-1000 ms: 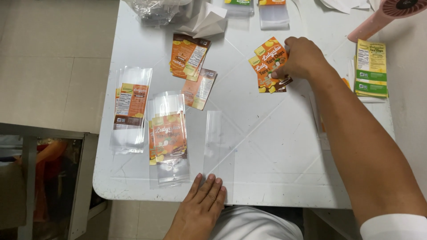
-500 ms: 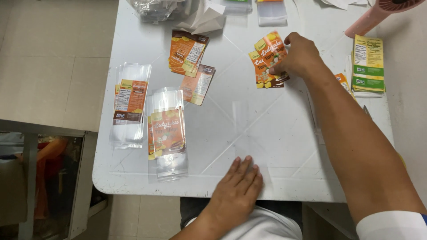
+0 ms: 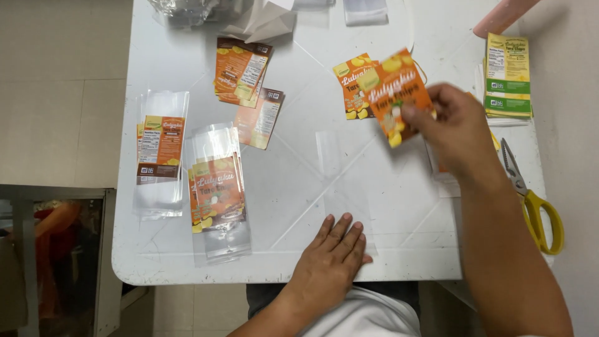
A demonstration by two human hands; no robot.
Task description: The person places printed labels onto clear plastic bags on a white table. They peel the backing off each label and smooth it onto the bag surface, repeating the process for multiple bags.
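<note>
An orange printed label card (image 3: pixel 393 93) is pinched between the closed fingers of the right hand (image 3: pixel 458 128), raised above the white table (image 3: pixel 299 187). The left hand (image 3: pixel 331 265) is laid flat, fingers extended, on a clear plastic sleeve (image 3: pixel 340 181).

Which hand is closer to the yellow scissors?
The right hand. It hovers just left of the scissors and a little farther up the table, its fingers pinching an orange label. The left hand lies flat at the near table edge, much farther left.
</note>
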